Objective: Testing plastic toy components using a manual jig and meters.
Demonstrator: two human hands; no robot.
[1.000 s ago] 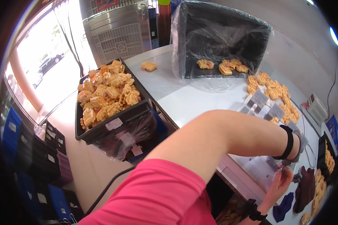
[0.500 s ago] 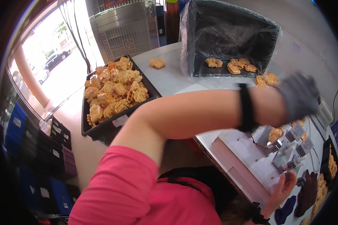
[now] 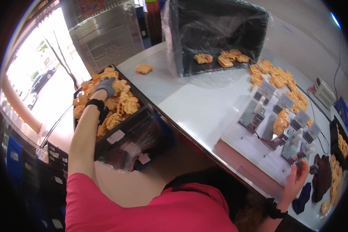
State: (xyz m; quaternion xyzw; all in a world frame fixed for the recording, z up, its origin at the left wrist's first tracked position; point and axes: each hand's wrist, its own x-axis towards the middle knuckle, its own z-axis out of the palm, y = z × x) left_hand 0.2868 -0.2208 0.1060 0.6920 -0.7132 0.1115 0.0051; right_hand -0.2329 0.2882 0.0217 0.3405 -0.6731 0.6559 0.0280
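Observation:
My left hand (image 3: 105, 86), in a grey glove with a black wristband, reaches far left into a black bin (image 3: 124, 133) heaped with orange plastic parts (image 3: 121, 103). Its fingers rest on top of the pile, and their grip is hidden. My bare right hand (image 3: 297, 177) lies at the near edge of a white fixture board (image 3: 255, 149) carrying several grey clamp stations, fingers spread against it and holding nothing. A stack of orange parts (image 3: 281, 120) sits among the clamps.
A black plastic-lined crate (image 3: 216, 23) at the back of the white table (image 3: 197, 104) holds a few orange parts. More of them lie loose to its right (image 3: 276, 77), and one sits alone (image 3: 144, 68). Dark gloves (image 3: 321, 178) lie far right. A metal cage (image 3: 104, 36) stands behind the bin.
My left arm has swung from the right side of the table, across the view, to the bin on the left. My right hand has stayed by the fixture board.

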